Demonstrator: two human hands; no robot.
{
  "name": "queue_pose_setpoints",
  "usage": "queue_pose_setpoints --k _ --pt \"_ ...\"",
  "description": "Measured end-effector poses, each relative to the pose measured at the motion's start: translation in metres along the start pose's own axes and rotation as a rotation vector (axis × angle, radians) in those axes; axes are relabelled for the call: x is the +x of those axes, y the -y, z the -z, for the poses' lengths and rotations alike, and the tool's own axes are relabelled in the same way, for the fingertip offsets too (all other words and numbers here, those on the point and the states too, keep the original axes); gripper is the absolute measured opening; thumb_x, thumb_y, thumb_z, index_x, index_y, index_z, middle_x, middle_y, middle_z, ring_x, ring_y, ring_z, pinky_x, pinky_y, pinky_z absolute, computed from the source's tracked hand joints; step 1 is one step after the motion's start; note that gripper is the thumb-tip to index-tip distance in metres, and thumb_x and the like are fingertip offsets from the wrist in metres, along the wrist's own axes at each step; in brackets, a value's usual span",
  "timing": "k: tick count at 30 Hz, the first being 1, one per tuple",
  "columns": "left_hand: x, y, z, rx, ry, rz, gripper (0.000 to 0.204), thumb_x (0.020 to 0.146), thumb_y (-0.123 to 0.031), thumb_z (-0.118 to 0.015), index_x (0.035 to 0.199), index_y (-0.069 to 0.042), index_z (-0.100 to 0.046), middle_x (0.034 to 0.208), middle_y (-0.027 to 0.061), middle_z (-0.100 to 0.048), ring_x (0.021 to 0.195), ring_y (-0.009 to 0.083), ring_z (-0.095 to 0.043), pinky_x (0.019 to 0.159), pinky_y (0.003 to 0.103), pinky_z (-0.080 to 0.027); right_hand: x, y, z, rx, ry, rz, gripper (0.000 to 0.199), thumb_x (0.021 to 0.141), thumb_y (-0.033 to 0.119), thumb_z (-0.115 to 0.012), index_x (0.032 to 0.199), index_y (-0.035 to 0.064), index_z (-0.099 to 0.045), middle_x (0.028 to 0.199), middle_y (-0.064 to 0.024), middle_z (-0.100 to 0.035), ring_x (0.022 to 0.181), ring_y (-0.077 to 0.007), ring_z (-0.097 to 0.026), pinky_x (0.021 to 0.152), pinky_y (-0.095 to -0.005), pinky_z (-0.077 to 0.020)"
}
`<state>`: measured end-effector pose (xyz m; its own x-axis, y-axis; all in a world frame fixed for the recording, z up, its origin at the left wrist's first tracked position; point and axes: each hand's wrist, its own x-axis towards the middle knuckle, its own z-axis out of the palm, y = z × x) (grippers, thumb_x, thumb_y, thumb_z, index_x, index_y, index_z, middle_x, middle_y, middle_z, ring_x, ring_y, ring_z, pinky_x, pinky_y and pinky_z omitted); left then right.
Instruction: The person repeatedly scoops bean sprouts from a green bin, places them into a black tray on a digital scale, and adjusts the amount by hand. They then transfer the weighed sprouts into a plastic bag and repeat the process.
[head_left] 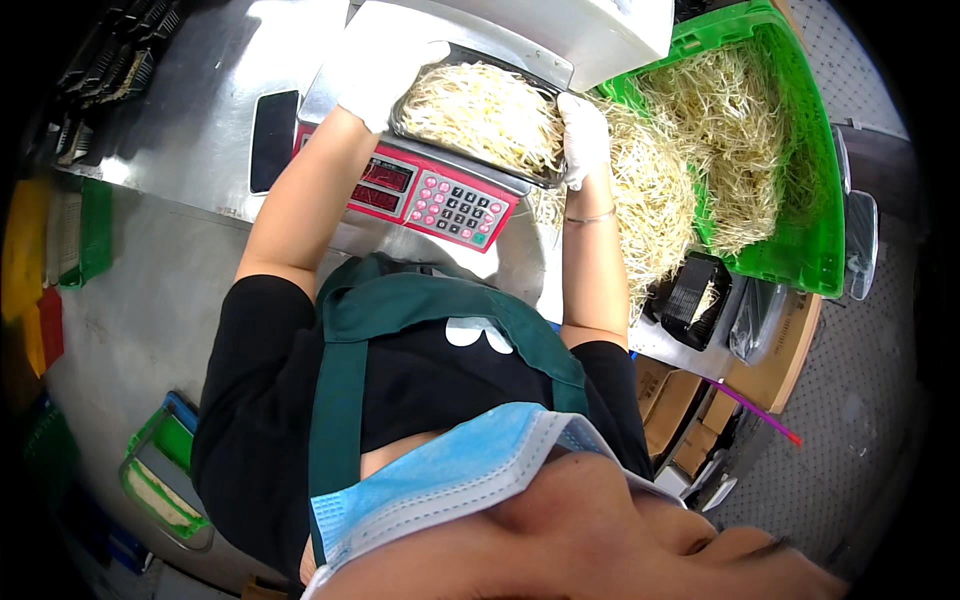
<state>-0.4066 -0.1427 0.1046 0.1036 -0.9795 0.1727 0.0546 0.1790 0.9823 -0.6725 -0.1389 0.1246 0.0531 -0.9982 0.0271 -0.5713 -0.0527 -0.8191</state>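
A black plastic tray (400,115) full of pale bean sprouts (485,112) is held between my two white-gloved hands. At its left end, my left hand (385,65) is closed round the edge. My right hand (584,140) grips the opposite end, its thumb at the rim. Beneath the tray is a red electronic scale (410,190) with a keypad and a lit display. Whether the tray rests on the scale's plate or hangs just above it, I cannot tell. A large heap of loose sprouts (645,185) lies beside my right forearm.
A tipped green crate (825,230) with more sprouts stands at the right. Near it is a stack of black trays (697,300). A phone (274,140) lies left of the scale; more black trays (110,70) sit far left. A white box (590,35) stands behind.
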Motion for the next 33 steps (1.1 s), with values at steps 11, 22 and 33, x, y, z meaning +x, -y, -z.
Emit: queue_pose_setpoints --k 11,22,33 --pt "-0.013 -0.042 -0.018 0.988 0.093 -0.749 0.052 0.082 -0.006 -0.057 0.132 -0.004 -0.043 0.125 0.014 -0.053 0.106 0.0234 -0.056 0.092 0.036 -0.044 -0.023 0.083 -0.019 -0.911 -0.039 0.329 0.064 0.087 0.036 -0.051 0.136 -0.0004 -0.032 0.124 -0.0162 -0.049 0.108 -0.0274 -0.051 0.089 -0.04 -0.0408" --pt "-0.009 -0.055 0.01 0.194 -0.098 -0.059 0.03 0.091 -0.025 -0.055 0.114 -0.007 -0.06 0.098 0.007 -0.065 0.085 0.0124 -0.061 0.072 0.025 -0.05 -0.04 0.094 0.0 -0.753 0.198 0.01 0.048 0.089 0.044 -0.047 0.119 0.0054 -0.051 0.112 -0.0185 -0.061 0.098 -0.0342 -0.06 0.083 -0.0428 -0.0459" --pt "-0.131 -0.081 0.082 -0.512 -0.056 0.291 0.027 0.083 -0.019 -0.063 0.097 0.004 -0.066 0.09 0.0097 -0.066 0.081 0.0115 -0.062 0.065 0.021 -0.049 -0.13 0.098 -0.013 0.413 0.557 -0.047 0.043 0.095 0.022 -0.048 0.129 -0.0048 -0.044 0.099 -0.0153 -0.064 0.083 -0.0177 -0.062 0.074 -0.0272 -0.0498"
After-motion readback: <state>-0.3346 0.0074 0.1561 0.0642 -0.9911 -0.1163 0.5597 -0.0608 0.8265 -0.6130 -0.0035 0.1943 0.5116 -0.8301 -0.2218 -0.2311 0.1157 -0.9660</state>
